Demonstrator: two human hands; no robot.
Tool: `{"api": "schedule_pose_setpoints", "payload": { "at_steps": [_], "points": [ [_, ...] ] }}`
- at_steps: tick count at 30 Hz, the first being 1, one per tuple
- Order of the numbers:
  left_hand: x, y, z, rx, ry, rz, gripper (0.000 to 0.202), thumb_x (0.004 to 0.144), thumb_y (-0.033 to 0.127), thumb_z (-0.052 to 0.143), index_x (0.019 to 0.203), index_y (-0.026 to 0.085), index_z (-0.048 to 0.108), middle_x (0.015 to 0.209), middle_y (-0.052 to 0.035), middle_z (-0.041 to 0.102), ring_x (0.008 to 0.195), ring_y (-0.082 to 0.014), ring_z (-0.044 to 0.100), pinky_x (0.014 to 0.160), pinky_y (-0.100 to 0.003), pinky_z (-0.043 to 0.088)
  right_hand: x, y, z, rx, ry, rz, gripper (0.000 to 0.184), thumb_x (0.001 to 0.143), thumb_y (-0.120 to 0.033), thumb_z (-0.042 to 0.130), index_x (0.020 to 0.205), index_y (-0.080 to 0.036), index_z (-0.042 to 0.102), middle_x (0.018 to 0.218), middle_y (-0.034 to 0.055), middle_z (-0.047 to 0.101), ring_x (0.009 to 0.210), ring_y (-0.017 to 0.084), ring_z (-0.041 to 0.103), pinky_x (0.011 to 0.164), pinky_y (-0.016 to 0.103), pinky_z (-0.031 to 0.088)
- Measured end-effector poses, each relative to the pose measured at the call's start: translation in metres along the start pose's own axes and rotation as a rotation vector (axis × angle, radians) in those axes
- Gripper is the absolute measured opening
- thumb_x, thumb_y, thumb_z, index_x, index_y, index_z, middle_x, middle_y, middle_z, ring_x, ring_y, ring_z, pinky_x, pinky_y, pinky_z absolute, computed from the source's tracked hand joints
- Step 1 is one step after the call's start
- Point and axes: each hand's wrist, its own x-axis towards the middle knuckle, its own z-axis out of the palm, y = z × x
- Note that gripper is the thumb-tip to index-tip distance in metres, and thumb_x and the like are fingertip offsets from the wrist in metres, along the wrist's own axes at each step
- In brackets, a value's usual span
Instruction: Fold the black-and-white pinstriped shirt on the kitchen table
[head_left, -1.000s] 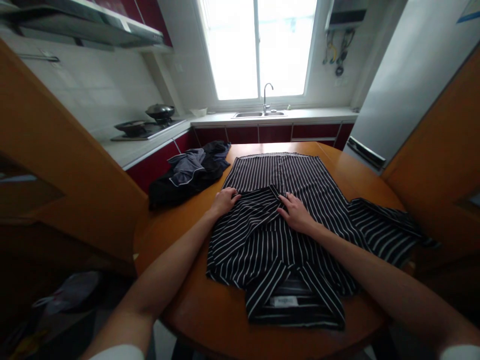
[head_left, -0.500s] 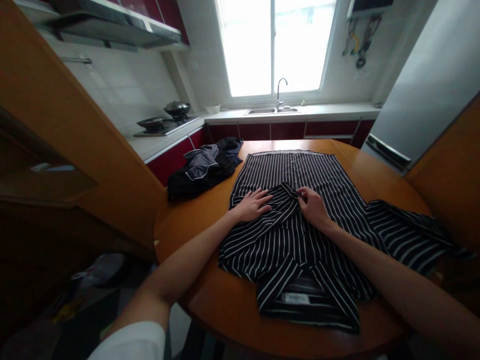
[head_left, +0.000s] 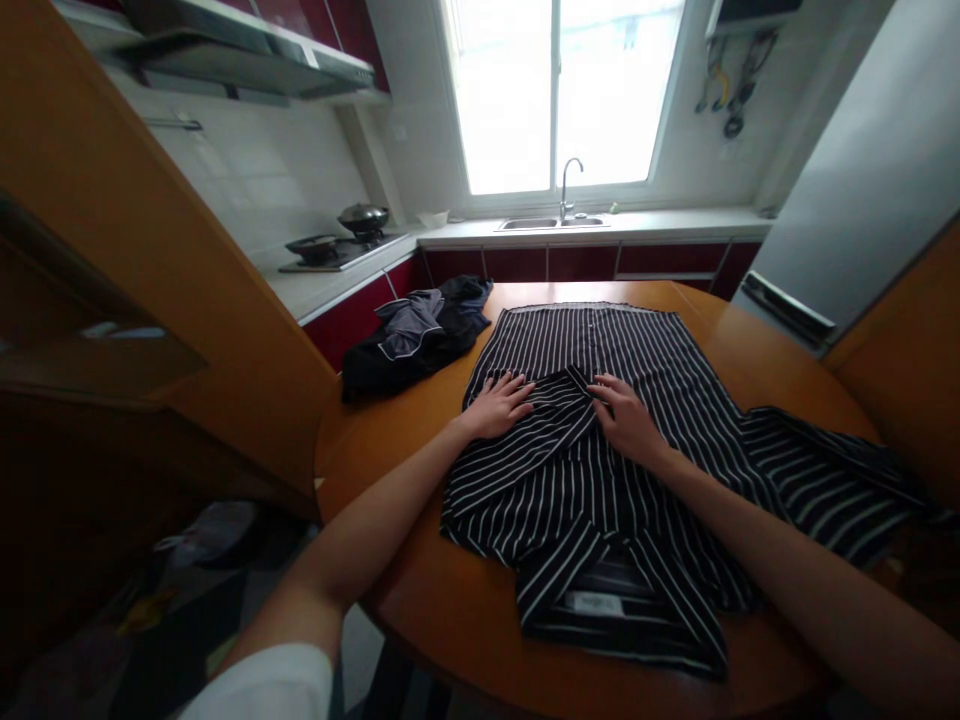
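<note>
Orange-brown wood, smooth and slightly shiny, makes up the rounded counter (head_left: 379, 450). At its near edge lies the collar (head_left: 547, 590) of a black-and-white striped shirt (head_left: 540, 490), a pale label (head_left: 595, 604) showing inside the neck. Down to the left, a pale bundle (head_left: 214, 530) sits on the dim floor.

The shirt spreads flat over the middle of the counter, collar toward the person and hem toward the window. One sleeve (head_left: 536, 425) folds across its front; the other (head_left: 832, 480) stretches out to the right. The left hand (head_left: 499, 408) lies palm down on the folded sleeve, fingers spread, pressing without gripping. The right hand (head_left: 626, 415) is partly open, fingers slightly bent and thumb apart, its fingertips at the cuff (head_left: 578, 379), holding nothing clearly.

Dark clothes (head_left: 420, 330) sit in a heap at the counter's left edge. Beyond, red cabinets (head_left: 585, 262) carry a white worktop (head_left: 675, 222) with a pan (head_left: 311, 248) and a lidded pot (head_left: 364, 217) on the stove, a bowl (head_left: 433, 219), a double sink (head_left: 529, 225) and a curved tap (head_left: 564, 205). A grey fridge (head_left: 832, 200) stands right; a bright window (head_left: 502, 90) lights the far wall.
</note>
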Motion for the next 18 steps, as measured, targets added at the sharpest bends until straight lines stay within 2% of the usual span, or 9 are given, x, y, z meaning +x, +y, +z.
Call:
{"api": "schedule_pose_setpoints", "payload": {
  "at_steps": [3,6,11,14,16,18],
  "points": [
    [0.002,-0.008,0.002,-0.030,-0.013,-0.025,0.061,0.107,0.056,0.023,0.160,0.028,0.032,0.168,-0.0087,0.022,0.157,-0.0321,0.012,0.122,-0.062,0.012,-0.006,-0.003,0.006,-0.067,-0.183,-0.036,0.046,0.100,-0.033,0.044,0.141,-0.016,0.060,0.154,0.0151,0.049,0.149,0.030,0.036,0.121,0.054,0.029],
    [0.003,-0.013,0.003,-0.014,0.018,-0.054,0.061,0.106,0.056,0.024,0.159,0.027,0.034,0.167,-0.0094,0.026,0.156,-0.0331,0.015,0.122,-0.062,0.012,-0.011,0.001,0.011,-0.149,-0.296,0.003,0.053,0.102,-0.038,0.044,0.150,-0.016,0.051,0.162,0.0159,0.038,0.152,0.032,0.029,0.121,0.058,0.025],
    [0.002,-0.025,-0.001,0.010,0.019,-0.158,0.061,0.105,0.057,0.026,0.158,0.029,0.035,0.168,-0.0092,0.024,0.155,-0.0371,0.017,0.120,-0.066,0.016,-0.010,0.003,0.010,-0.185,-0.345,0.024,0.057,0.103,-0.040,0.043,0.153,-0.015,0.045,0.164,0.0175,0.031,0.154,0.031,0.024,0.122,0.055,0.022],
    [0.000,-0.024,-0.006,0.037,0.029,-0.208,0.062,0.106,0.055,0.028,0.158,0.024,0.035,0.167,-0.0123,0.025,0.155,-0.0377,0.017,0.120,-0.066,0.016,-0.008,0.000,0.006,-0.183,-0.355,0.032,0.057,0.103,-0.041,0.043,0.154,-0.016,0.044,0.164,0.0174,0.030,0.154,0.031,0.024,0.122,0.055,0.021],
    [-0.001,-0.015,-0.009,0.083,0.082,-0.174,0.062,0.105,0.054,0.032,0.157,0.020,0.038,0.166,-0.0140,0.027,0.155,-0.0371,0.016,0.122,-0.064,0.013,-0.008,-0.002,0.005,-0.173,-0.360,0.039,0.057,0.103,-0.041,0.043,0.154,-0.016,0.044,0.164,0.0173,0.030,0.154,0.030,0.023,0.123,0.055,0.020],
    [-0.004,0.001,-0.011,0.091,0.126,-0.040,0.061,0.105,0.054,0.035,0.157,0.021,0.038,0.167,-0.0118,0.027,0.156,-0.0339,0.014,0.124,-0.061,0.011,-0.006,-0.004,0.005,-0.158,-0.362,0.046,0.056,0.103,-0.040,0.045,0.154,-0.016,0.044,0.164,0.0178,0.030,0.154,0.030,0.023,0.123,0.055,0.020]
  ]
}}
